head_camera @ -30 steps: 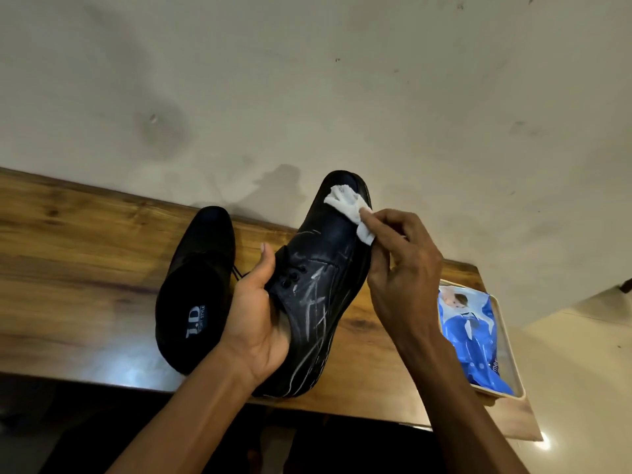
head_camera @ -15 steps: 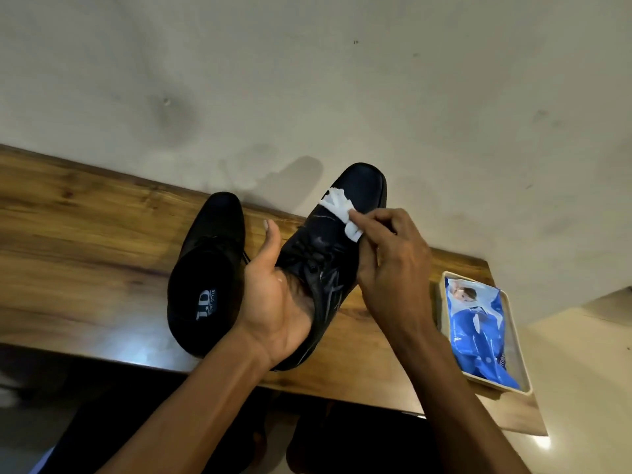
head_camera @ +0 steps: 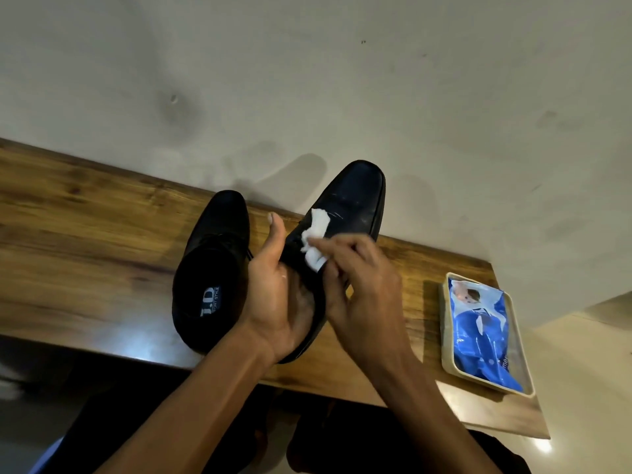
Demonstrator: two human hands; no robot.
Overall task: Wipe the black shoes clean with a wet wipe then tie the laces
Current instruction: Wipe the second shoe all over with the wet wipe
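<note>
Left hand: the left hand [head_camera: 280,302] grips the heel end of the held shoe, the palm cupped against its opening and the thumb raised straight beside the shoe's left side.
Right hand: the right hand [head_camera: 359,285] pinches the wet wipe between fingertips and thumb, the fingers curled; the hand is blurred.
Held shoe: a black shoe [head_camera: 345,213] is tilted with its toe pointing far and up toward the wall, its heel end down near the front edge of the table; faint pale streaks show on the toe.
Wet wipe: the crumpled white wet wipe [head_camera: 316,236] lies pressed on the upper of the held shoe, around the lace area, just beyond the right fingertips.
Second shoe: another black shoe [head_camera: 212,268] rests on the table just left of the held shoe, its opening facing the camera with a label on the insole; a bit of lace shows at its right side.
Table: a wooden table [head_camera: 85,234] stands against a pale wall [head_camera: 307,80].
Tray: a cream tray [head_camera: 444,354] sits on the right end of the table, well apart from the shoes.
Wipes pack: a blue and white wipes pack [head_camera: 482,333] lies inside the tray.
</note>
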